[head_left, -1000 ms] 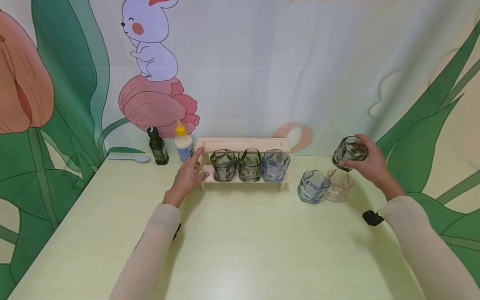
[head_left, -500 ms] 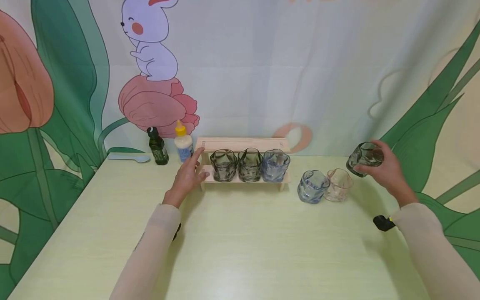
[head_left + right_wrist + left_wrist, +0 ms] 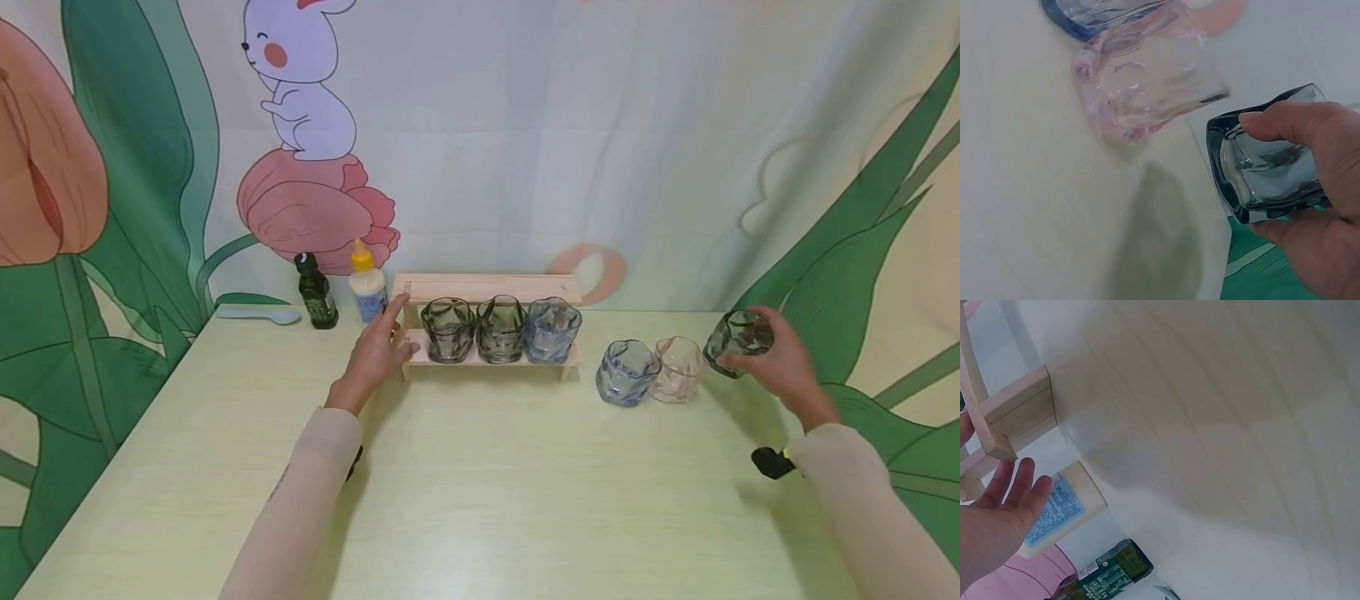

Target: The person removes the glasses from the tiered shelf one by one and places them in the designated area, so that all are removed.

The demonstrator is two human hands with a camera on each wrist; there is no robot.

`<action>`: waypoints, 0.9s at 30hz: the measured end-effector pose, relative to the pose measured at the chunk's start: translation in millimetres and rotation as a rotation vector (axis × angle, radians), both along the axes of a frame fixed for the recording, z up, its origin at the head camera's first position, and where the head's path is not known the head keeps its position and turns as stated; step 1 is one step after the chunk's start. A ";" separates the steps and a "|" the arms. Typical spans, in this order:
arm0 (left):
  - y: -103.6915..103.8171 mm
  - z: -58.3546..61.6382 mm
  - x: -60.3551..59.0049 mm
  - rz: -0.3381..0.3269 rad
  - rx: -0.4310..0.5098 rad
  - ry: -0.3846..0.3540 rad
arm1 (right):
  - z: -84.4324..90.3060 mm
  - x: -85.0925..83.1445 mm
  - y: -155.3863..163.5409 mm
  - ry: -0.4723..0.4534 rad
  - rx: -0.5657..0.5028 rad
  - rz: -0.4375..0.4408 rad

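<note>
My right hand (image 3: 783,358) holds a dark grey glass (image 3: 1266,162) between thumb and fingers, low over the far right of the table; whether its base touches is unclear. Just left of it stand a pink glass (image 3: 677,371) and a blue glass (image 3: 627,375). My left hand (image 3: 372,350) rests against the left end of a wooden rack (image 3: 487,288), fingers loosely extended. In the left wrist view, fingertips (image 3: 1007,464) touch the rack's wood. Along the lower shelf stand two grey glasses, one left (image 3: 448,332) and one middle (image 3: 501,331), and a blue glass (image 3: 552,332).
Left of the rack stand a white bottle with a yellow cap (image 3: 367,287) and a dark green bottle (image 3: 317,293). A pale blue spoon (image 3: 258,316) lies near the table's back left. Behind the table (image 3: 480,483) hangs a printed curtain (image 3: 480,142).
My right hand has carried the grey glass to the right, past the pink one, then lowered it towards the table. My left hand has stayed at the rack.
</note>
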State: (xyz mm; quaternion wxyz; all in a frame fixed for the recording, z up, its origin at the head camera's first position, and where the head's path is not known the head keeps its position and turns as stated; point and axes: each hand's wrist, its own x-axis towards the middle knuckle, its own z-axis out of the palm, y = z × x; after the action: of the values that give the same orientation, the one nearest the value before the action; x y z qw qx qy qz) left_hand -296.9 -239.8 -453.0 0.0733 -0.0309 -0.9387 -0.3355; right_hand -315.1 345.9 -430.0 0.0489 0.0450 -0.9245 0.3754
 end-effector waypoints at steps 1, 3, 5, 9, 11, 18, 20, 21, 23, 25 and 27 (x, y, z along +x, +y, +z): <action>-0.1 0.1 0.1 0.000 0.001 0.000 | -2.2 0.4 0.0 -0.006 -0.002 0.006; -0.6 -0.1 0.0 -0.001 0.001 -0.002 | -6.6 1.6 -0.8 -0.014 0.003 0.011; -1.0 -0.1 0.0 0.000 0.003 -0.005 | -10.9 3.2 -2.2 -0.019 0.000 0.020; -0.8 -0.2 0.1 0.001 0.017 -0.010 | -19.4 6.7 -3.0 -0.014 -0.003 0.039; -0.7 -0.6 0.4 -0.002 0.015 -0.008 | -23.1 7.8 -2.6 -0.016 -0.007 0.048; 0.1 -0.2 0.5 0.003 -0.002 -0.004 | -31.1 11.1 -2.8 -0.030 -0.021 0.074; 0.3 0.3 0.8 0.006 -0.005 -0.002 | -32.9 12.3 -3.3 -0.034 -0.023 0.079; 0.4 0.5 0.9 0.007 -0.007 -0.001 | -33.9 12.9 -3.6 -0.035 -0.023 0.081; 0.5 0.8 1.0 0.009 -0.007 -0.001 | -36.0 13.9 -4.5 -0.037 -0.020 0.078; 0.8 0.8 1.0 0.008 -0.005 -0.005 | -38.0 14.6 -5.5 -0.033 -0.017 0.072; 1.2 0.7 0.9 0.004 -0.003 -0.007 | -39.2 15.4 -6.5 -0.029 -0.016 0.064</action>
State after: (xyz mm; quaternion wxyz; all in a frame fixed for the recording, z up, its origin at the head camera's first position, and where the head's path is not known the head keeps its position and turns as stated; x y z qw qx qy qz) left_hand -296.0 -238.7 -452.3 0.0706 -0.0277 -0.9395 -0.3341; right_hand -299.6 339.4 -469.2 0.0237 0.0689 -0.9201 0.3849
